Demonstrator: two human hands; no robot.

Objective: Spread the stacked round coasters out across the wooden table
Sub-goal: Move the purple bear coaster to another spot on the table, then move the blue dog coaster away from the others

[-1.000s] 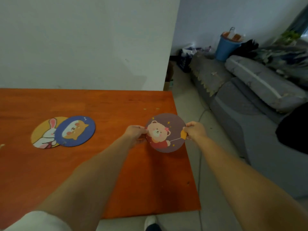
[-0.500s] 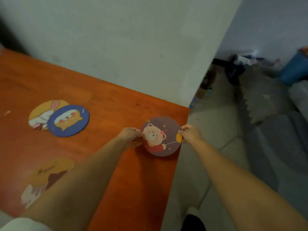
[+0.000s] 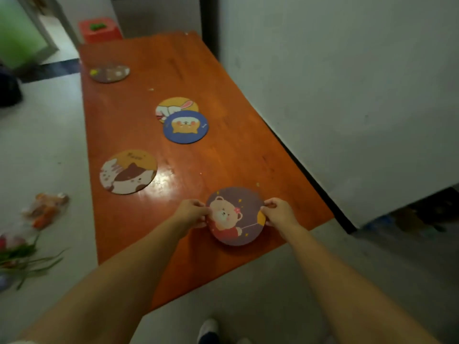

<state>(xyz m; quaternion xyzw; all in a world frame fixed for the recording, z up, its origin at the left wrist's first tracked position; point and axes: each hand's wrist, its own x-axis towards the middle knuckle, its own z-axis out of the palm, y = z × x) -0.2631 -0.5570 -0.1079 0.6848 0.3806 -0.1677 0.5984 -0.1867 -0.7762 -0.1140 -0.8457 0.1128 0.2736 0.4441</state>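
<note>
A purple bear coaster (image 3: 236, 216) lies near the close corner of the orange wooden table (image 3: 218, 165). My left hand (image 3: 192, 212) pinches its left rim and my right hand (image 3: 279, 212) pinches its right rim. Further along the table a blue dog coaster (image 3: 185, 127) overlaps a yellow rabbit coaster (image 3: 173, 106). A yellow cat coaster (image 3: 128, 171) lies by the table's left edge. A brown coaster (image 3: 110, 73) sits alone towards the far end.
A grey wall (image 3: 347, 83) runs along the table's right side. A red stool (image 3: 99, 29) stands past the far end. Flowers and wrapped items (image 3: 29, 232) lie on the floor at left. My shoe (image 3: 208, 330) shows below the table's near edge.
The view has swung left, so the table's full length and two more coasters show. Both hands still hold the bear coaster at the same corner of the table.
</note>
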